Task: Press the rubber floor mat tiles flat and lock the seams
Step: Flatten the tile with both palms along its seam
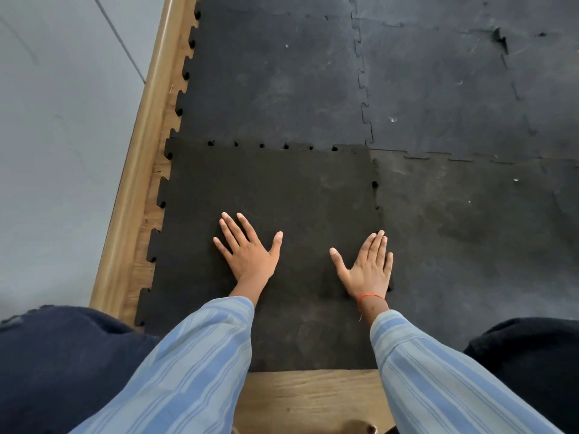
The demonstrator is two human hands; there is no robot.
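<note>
Running along the far left, a pale wall (56,126) meets a rounded wooden skirting (141,158), and a strip of bare wooden floor (150,214) shows between that skirting and the near tile (266,183). This near tile is the darkest of the rubber mats; its toothed left edge lies free beside the skirting, and small gaps show along its far seam (272,146) where it meets the tile beyond (275,83). On the near tile the left hand (249,249) lies palm down with fingers spread flat, gripping nothing. Right of it, still on the near tile, the right hand (368,267) presses flat and open at the tile's right edge, its fingertips over the seam with the grey neighbouring tile (470,233). An orange thread (369,296) circles that wrist. Both arms wear blue striped sleeves (194,355).
</note>
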